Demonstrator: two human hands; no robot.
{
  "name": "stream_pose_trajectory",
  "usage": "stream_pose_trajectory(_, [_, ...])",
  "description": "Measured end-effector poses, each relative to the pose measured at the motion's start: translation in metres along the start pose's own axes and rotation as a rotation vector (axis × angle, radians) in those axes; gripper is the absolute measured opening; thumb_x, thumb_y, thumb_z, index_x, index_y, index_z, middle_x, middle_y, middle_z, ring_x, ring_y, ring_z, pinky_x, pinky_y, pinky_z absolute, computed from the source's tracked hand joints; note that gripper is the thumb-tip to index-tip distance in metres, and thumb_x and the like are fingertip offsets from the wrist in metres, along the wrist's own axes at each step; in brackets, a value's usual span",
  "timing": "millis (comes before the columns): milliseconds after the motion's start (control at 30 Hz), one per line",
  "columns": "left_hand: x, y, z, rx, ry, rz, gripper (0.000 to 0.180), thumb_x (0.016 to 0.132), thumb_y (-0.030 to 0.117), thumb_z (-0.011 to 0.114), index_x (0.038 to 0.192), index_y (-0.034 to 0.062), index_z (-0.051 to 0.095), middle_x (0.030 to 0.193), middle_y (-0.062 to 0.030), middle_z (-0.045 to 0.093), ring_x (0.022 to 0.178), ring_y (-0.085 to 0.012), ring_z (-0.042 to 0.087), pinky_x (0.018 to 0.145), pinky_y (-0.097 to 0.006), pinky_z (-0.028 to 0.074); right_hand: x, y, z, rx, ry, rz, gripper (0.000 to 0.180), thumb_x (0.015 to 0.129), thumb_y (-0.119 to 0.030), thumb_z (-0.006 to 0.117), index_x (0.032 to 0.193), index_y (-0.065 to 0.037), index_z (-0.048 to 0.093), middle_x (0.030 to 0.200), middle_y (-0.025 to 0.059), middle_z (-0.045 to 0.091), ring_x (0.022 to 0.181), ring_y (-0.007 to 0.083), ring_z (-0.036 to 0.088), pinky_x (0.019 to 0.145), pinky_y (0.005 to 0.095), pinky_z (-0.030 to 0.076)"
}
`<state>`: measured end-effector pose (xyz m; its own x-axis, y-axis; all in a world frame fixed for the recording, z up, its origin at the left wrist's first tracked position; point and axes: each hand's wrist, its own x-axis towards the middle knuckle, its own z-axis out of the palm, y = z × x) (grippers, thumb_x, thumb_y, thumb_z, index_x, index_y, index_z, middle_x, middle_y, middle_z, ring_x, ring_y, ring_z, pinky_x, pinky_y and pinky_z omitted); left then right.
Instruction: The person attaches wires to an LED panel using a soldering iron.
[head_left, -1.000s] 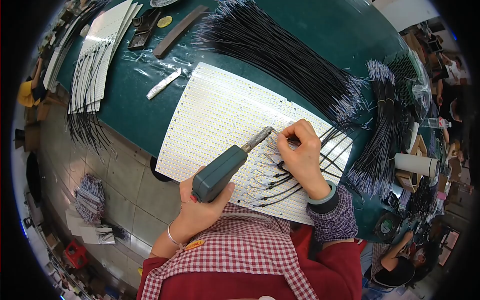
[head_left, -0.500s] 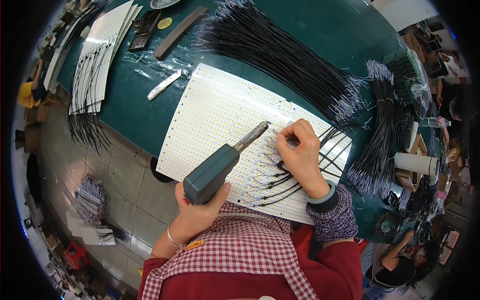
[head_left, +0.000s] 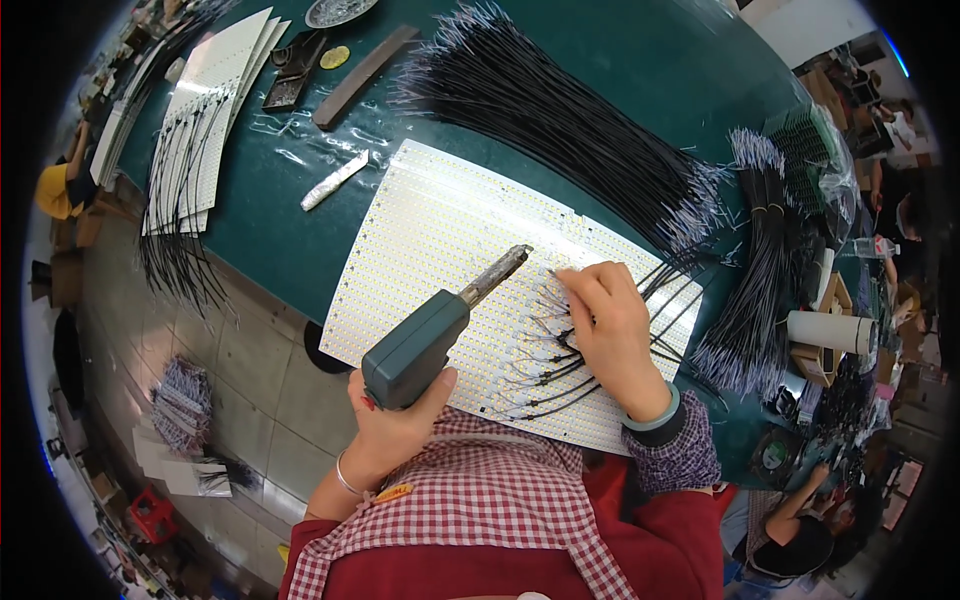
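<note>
My left hand (head_left: 398, 428) is wrapped around the handle of a dark green soldering gun (head_left: 415, 350). Its metal tip points up and right, over a white panel (head_left: 420, 240) dotted with rows of small yellowish LEDs. Just right of the tip, my right hand (head_left: 612, 330) pinches with thumb and forefinger at the panel. A thin black wire seems to be between them, though its end is mostly hidden by the fingers. Below that hand, several black wires (head_left: 555, 375) with thin split ends lie in a row across the panel's right half.
A large bundle of black wires (head_left: 570, 120) lies behind the panel, and a tied bundle (head_left: 765, 230) stands to its right. A white-wrapped blade-shaped tool (head_left: 335, 180), a dark bar (head_left: 365, 78) and stacked wired panels (head_left: 205, 130) lie leftward. Another person (head_left: 800, 535) sits at lower right.
My right hand has turned and shifted slightly down, its fingers now stretched more toward the gun's tip. The soldering gun has moved a little left.
</note>
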<state>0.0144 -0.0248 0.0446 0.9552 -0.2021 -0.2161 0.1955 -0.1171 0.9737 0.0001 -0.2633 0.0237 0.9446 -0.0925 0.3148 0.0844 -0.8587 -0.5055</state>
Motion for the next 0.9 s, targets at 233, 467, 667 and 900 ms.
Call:
stream_pose_trajectory(233, [0.004,0.001,-0.004,-0.041,0.005,-0.018,0.014,0.076,0.001,0.073,0.088,-0.0023,0.066,0.077,-0.0015,0.065,0.066,-0.0055,0.057,0.058,-0.022,0.045,0.005,0.003,-0.012,-0.105,-0.204,-0.087,0.017,0.078,-0.002,0.061,0.094,-0.005,0.066,0.082,0.0063,0.055,0.077,0.0249,0.055,0.066,0.0354,0.045])
stream_pose_trajectory(467, [0.010,-0.002,-0.013,-0.109,0.033,-0.021,0.016,0.077,0.001,0.072,0.092,-0.0023,0.066,0.081,-0.0016,0.066,0.069,-0.0060,0.058,0.060,-0.022,0.047,0.064,0.012,-0.035,0.016,-0.297,-0.088,0.009,0.078,-0.001,0.064,0.087,-0.001,0.066,0.086,0.0109,0.060,0.077,0.0299,0.060,0.066,0.0346,0.049])
stream_pose_trajectory(667, [0.014,-0.003,-0.026,-0.137,0.138,-0.018,0.022,0.076,0.000,0.073,0.096,-0.0030,0.065,0.080,-0.0031,0.065,0.065,-0.0070,0.058,0.057,-0.022,0.047,0.161,0.018,0.039,0.104,-0.123,-0.165,0.010,0.080,-0.001,0.063,0.089,-0.001,0.066,0.085,0.0112,0.059,0.072,0.0292,0.060,0.064,0.0343,0.049])
stream_pose_trajectory(900, [0.015,-0.002,-0.047,-0.204,0.217,-0.068,0.022,0.077,0.003,0.073,0.097,-0.0023,0.065,0.086,-0.0026,0.067,0.074,-0.0076,0.060,0.066,-0.023,0.048,0.220,0.005,0.124,-0.118,0.037,-0.436,0.006,0.077,-0.009,0.064,0.082,-0.005,0.063,0.086,0.0060,0.057,0.085,0.0244,0.055,0.071,0.0366,0.047])
